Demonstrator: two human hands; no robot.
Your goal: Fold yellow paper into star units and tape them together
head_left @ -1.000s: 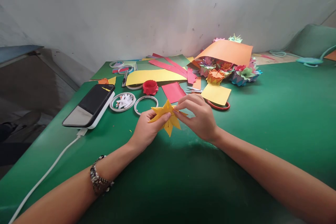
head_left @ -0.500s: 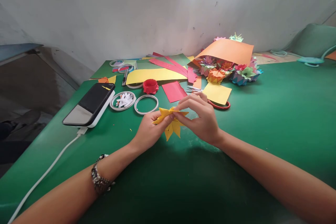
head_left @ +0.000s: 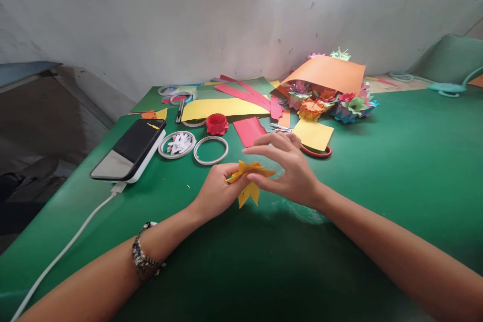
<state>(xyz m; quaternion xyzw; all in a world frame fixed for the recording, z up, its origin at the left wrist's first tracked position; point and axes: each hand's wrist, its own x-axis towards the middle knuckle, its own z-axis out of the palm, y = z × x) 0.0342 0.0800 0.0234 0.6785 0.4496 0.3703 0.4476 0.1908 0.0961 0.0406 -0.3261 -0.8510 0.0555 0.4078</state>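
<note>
A yellow paper flower (head_left: 249, 194) with pointed petals is held above the green table, pinched between the thumb and fingers of my left hand (head_left: 216, 189). Part of it is covered by my thumbs. My right hand (head_left: 292, 170) is beside it on the right, fingers spread and arched over the petals. Its thumb tip touches the flower near my left thumb, while the index finger is lifted clear. Beyond my hands lie a red paper cup shape (head_left: 216, 124), a red paper piece (head_left: 249, 132) and a yellow paper square (head_left: 314, 134) that partly covers red-handled scissors (head_left: 317, 151).
A phone on a white block (head_left: 130, 151) with a white cable (head_left: 71, 241) is on the left. Tape rings (head_left: 211, 150), one holding white paper scraps (head_left: 179, 144), sit nearby. A cutter (head_left: 180, 110), paper strips (head_left: 241, 93) and finished paper flowers (head_left: 352, 106) line the back.
My right index finger has lifted off the flower and the right hand has opened, thumb still touching. The flower has shifted slightly down and right, its upper petals tilted differently.
</note>
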